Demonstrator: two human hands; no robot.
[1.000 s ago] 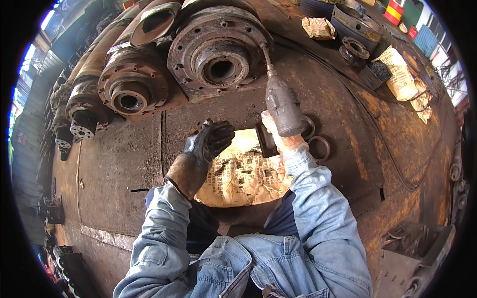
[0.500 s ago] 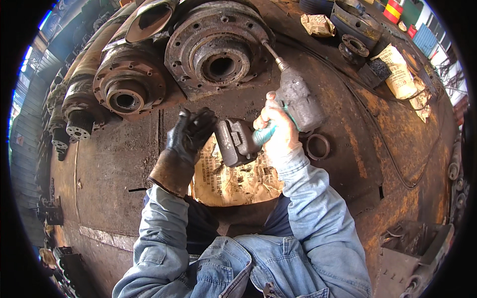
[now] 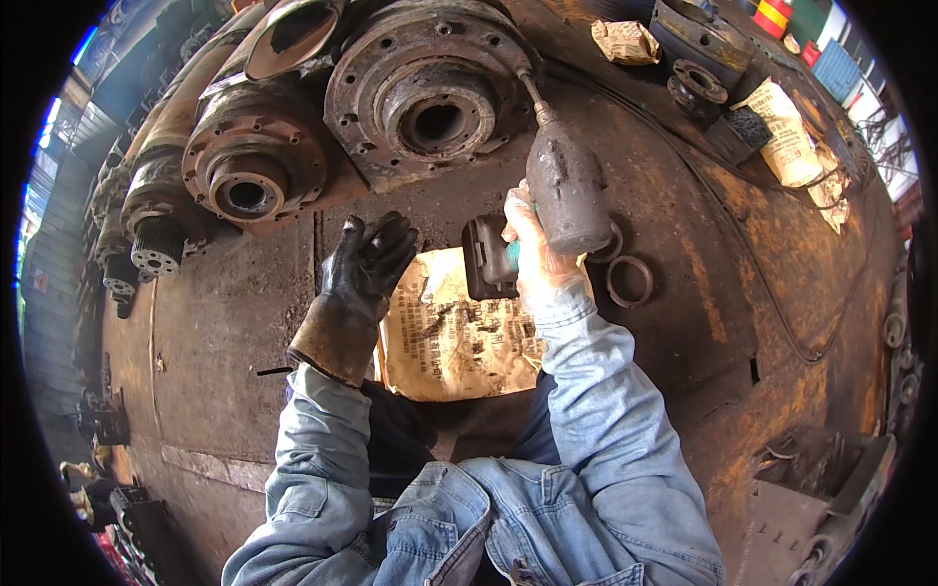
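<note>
My right hand [image 3: 539, 239] is wrapped round the handle of a dirty cordless impact wrench [image 3: 570, 186]. Its dark battery [image 3: 487, 256] sticks out to the left of my fingers. The wrench's long socket extension reaches up to the right rim of a big greasy round flange [image 3: 362, 107]; whether its tip sits on a bolt there is too small to tell. In a blackened work glove, my left hand [image 3: 366, 269] is raised with its fingers apart and holds nothing. Below and between my hands lies a stained paper sack [image 3: 459, 356] with print on it.
Left of the big flange lie a smaller flanged cylinder [image 3: 244, 176] and a splined shaft [image 3: 156, 244]. A metal ring [image 3: 630, 281] rests right of the wrench. Dark cables [image 3: 723, 225] curve across the rusty steel floor. A metal box [image 3: 821, 488] stands at lower right.
My right hand has turned the wrench more upright, its body swinging down and left and its battery moving right. A second ring shows behind it. My left hand has barely shifted.
</note>
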